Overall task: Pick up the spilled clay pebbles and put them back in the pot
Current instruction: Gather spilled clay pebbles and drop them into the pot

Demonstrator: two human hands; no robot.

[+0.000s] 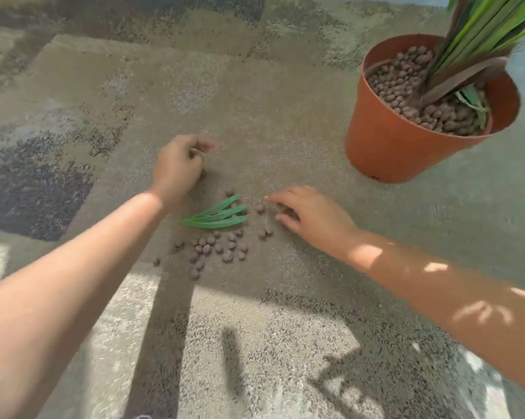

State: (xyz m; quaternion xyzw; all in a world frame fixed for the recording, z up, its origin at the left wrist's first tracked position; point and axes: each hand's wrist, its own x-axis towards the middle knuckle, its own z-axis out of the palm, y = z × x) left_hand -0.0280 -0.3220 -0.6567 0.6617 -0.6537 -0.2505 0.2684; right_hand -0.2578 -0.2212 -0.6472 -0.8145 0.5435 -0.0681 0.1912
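small round brown clay pebbles (217, 249) are seen scattered in a loose cluster on the speckled concrete floor (255, 343), just nearer than a fallen green leaf sprig (217, 214). the right hand (309, 216) is spread low beside a few stray pebbles. the left hand (178, 167) is curled shut; its contents cannot be told. farther right, an orange pot (388, 146) is filled with pebbles around a plant (479, 34), cut off by the frame.
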